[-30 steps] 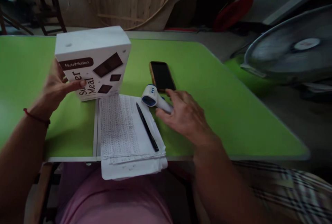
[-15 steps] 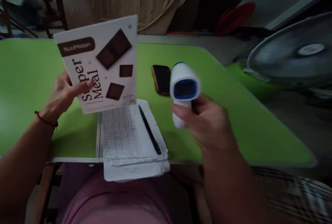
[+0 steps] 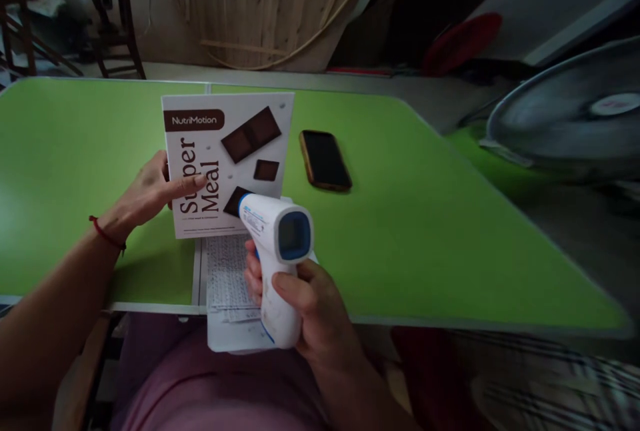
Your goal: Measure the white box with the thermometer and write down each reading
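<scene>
My left hand (image 3: 150, 191) grips a white box (image 3: 240, 118) by its left edge, thumb on the front. The box stands upright above the table, printed "NutriMotion Super Meal" with pictures of dark chocolate pieces. Wrapped round the handle of a white and blue infrared thermometer (image 3: 277, 251) is my right hand (image 3: 315, 311), its thumb on the back of the handle. The thermometer's nose points at the lower right of the box, and its small screen faces me. Beneath both lies a stack of handwritten paper (image 3: 227, 278), partly covered by the thermometer and my right hand.
A phone (image 3: 326, 161) in a brown case lies on the green table (image 3: 425, 238), right of the box. A large fan (image 3: 575, 111) stands beyond the table's right edge. At the far left is a wooden chair (image 3: 117, 44); wooden boards (image 3: 270, 11) lean behind the table.
My right hand has brought the thermometer left and down, turning its nose toward the box. My left hand has shifted the box right and lower and straightened it. The pen on the paper is now hidden.
</scene>
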{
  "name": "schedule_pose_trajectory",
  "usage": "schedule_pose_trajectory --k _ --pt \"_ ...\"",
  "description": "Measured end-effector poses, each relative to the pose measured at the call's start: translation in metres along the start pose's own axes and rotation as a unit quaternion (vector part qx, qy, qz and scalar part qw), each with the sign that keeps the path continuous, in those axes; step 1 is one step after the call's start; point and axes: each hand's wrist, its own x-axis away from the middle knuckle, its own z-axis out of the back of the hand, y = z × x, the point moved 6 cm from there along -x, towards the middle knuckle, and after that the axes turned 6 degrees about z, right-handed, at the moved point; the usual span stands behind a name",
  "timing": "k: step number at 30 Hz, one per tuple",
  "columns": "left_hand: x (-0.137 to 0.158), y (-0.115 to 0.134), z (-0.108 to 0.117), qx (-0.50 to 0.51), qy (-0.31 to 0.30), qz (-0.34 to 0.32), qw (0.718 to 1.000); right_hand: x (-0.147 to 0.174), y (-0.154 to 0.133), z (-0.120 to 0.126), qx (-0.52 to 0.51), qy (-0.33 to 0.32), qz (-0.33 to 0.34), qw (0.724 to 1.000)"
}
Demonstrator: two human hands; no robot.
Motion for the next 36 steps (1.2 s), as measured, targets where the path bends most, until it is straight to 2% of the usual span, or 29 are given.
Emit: schedule_pose_trajectory --k 3,7,17,31,36 --pt "0.000 0.002 -0.002 0.001 -0.024 -0.002 1.000 -0.002 0.003 -0.001 0.005 0.013 -0.018 1.000" --pt "0.000 0.003 -0.001 0.001 -0.024 0.003 1.000 -0.004 0.008 -0.001 0.003 0.033 -0.023 0.999" --pt "0.000 0.003 -0.001 0.005 -0.025 0.003 1.000 -0.007 0.022 0.002 0.000 0.002 0.002 1.000" --pt "0.003 0.008 -0.003 -0.016 -0.028 0.009 0.999 -0.007 0.019 -0.003 -0.022 0.035 -0.006 0.999" --pt "0.003 0.010 -0.004 -0.001 -0.029 0.014 0.999 -0.008 0.017 -0.007 -0.042 0.023 0.002 0.999"
